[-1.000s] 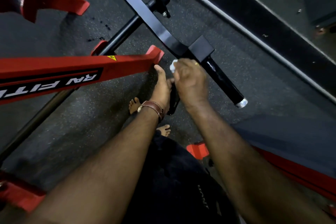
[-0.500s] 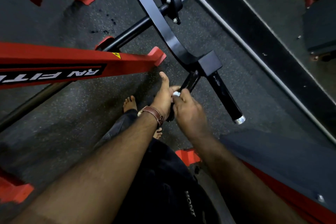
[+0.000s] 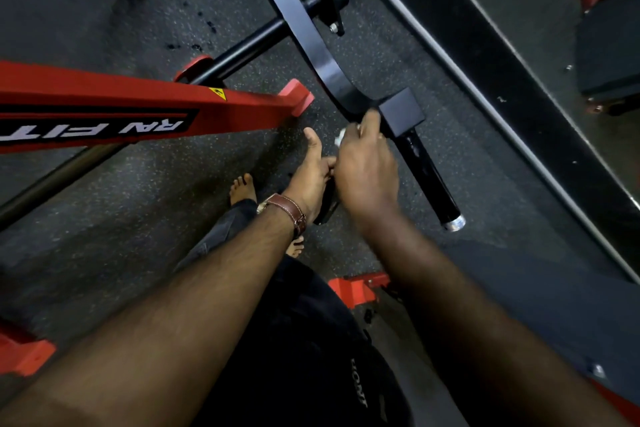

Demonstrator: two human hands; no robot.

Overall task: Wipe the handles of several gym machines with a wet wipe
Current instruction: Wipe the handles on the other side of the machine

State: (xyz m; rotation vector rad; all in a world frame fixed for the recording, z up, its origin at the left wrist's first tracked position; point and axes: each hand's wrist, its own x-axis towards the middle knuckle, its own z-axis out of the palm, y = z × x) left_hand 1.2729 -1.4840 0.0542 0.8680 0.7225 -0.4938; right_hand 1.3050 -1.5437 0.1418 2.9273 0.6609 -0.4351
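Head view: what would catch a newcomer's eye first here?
At centre, the right hand grips a white wipe against a black handle, which the left hand holds lower down. A red frame crosses the left side, and a second black handle with a silver cap juts out to the right.

Short black handle [image 3: 327,204]: your two hands cover nearly all of it; you see only its lower end.
Small white wet wipe [image 3: 341,136]: just a scrap shows past your right hand [image 3: 367,170]; the rest is hidden.
Left hand [image 3: 311,172]: its fingers go behind the handle; you cannot tell how they lie.
White lettering on the red steel frame beam [image 3: 138,107]: cut off at the left edge.
Near foot [image 3: 295,246]: mostly hidden by your left forearm.
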